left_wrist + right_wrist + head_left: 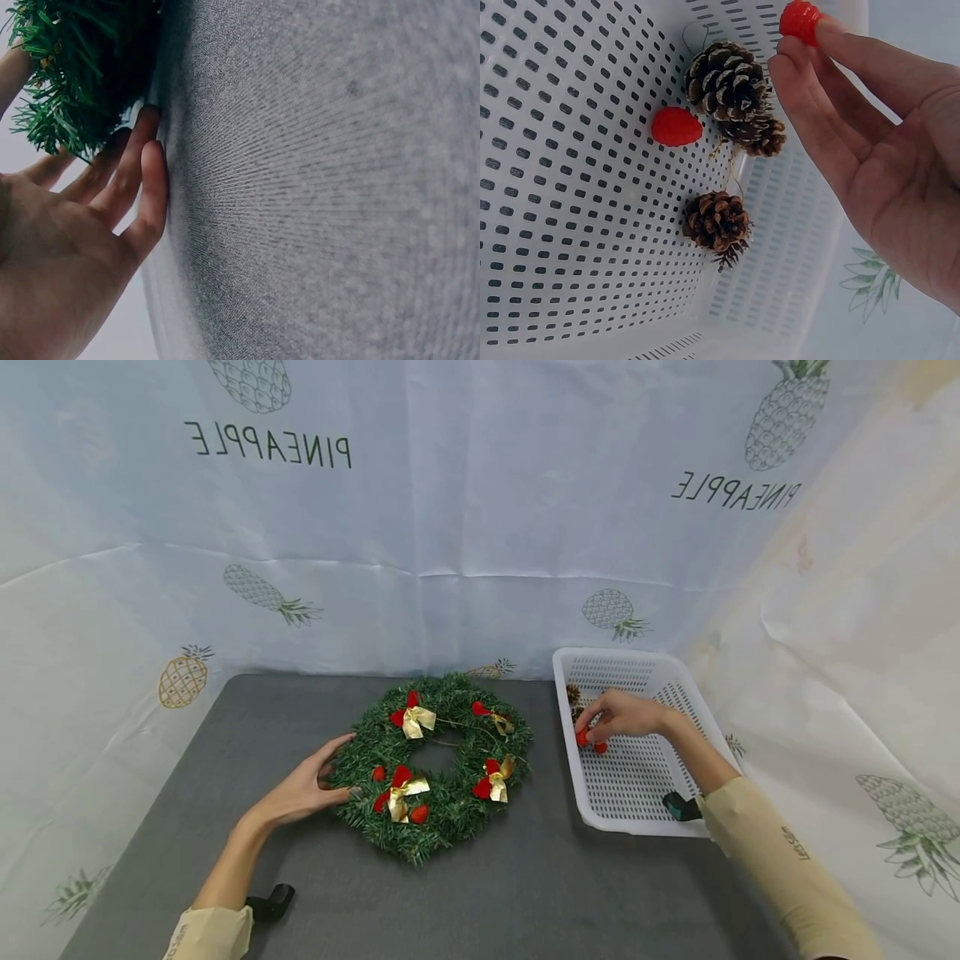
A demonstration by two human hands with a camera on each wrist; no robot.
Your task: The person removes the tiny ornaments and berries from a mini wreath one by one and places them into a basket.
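A green wreath point(468, 827) lies on the dark table, trimmed with red and gold bows and two red raspberries point(418, 814). At its left edge my left hand point(303, 787) touches the greenery, thumb and fingers spread around the rim; in the left wrist view its fingers reach under the wreath point(67, 67). Over the white basket point(622, 822), my right hand point(626, 714) pinches a red raspberry point(801, 21) between thumb and fingertips. Another raspberry point(676, 126) lies on the basket floor, beside several pinecones point(724, 79).
Around the table hangs a pale curtain point(450, 510) printed with pineapples. A black strap piece point(273, 903) shows by the left wrist, and another dark device point(681, 807) by the right wrist over the basket's near side. The grey tabletop point(525, 893) stretches in front.
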